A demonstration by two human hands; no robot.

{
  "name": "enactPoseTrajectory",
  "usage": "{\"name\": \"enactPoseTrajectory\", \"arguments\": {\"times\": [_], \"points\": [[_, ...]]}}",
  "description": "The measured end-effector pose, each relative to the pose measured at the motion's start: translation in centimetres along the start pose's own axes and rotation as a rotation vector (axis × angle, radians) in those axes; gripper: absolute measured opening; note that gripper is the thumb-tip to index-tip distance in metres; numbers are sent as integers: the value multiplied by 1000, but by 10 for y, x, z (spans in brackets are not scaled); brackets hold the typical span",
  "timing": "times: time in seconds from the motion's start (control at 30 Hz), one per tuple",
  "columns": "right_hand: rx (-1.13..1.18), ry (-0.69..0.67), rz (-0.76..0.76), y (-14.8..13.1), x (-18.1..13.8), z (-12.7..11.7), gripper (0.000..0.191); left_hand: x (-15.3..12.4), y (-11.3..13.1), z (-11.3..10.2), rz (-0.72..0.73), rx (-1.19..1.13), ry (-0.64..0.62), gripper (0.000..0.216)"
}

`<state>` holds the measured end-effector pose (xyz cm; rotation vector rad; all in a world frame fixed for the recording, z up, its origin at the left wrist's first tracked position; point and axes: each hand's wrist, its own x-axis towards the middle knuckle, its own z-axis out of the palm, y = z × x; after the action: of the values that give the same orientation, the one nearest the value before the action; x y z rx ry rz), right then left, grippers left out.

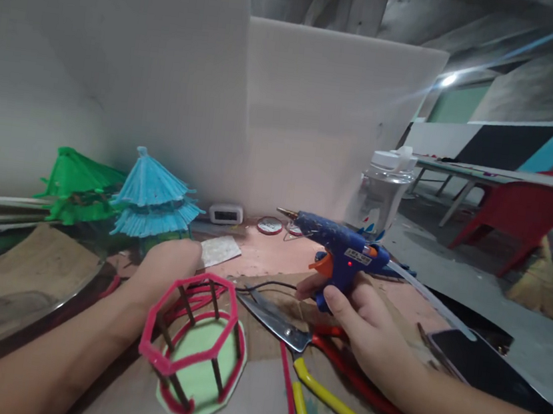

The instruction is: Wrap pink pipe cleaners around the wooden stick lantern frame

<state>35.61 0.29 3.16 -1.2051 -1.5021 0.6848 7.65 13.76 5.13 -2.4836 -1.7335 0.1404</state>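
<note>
Glue gun [345, 242], right hand [368, 316], fingers [310, 285] wrapped around it, left hand [180, 255], fingers hidden, grip unclear, near light-blue tiered canopy [150, 188].

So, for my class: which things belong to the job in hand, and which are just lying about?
Likely in the job:
glue gun, held in the right hand
pink octagonal frame
pink strip
yellow-handled tool
possibly the blue fringed piece by the left hand

Seemingly just lying about:
lidded bottle
small white device
broom
</note>
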Motion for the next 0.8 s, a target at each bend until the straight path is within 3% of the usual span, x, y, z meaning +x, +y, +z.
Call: {"name": "enactPoseTrajectory", "arguments": {"times": [0.13,0.37,0.6,0.67,0.8], "points": [[15,25,28,5,2,2,40,7,-4,7,26,-2,71,19],[-55,-4,36,7,12,5,30,39,-5,30,195,-160,210,29],[-145,-70,99,13,89,9,8,49,-15,35,198,-181,231,24],[-42,-55,153,15,110,14,10,51,-17,38,186,-163,242,22],[146,-168,298,23,131,34,17,50,-21,43,138,-131,281,19]]}}
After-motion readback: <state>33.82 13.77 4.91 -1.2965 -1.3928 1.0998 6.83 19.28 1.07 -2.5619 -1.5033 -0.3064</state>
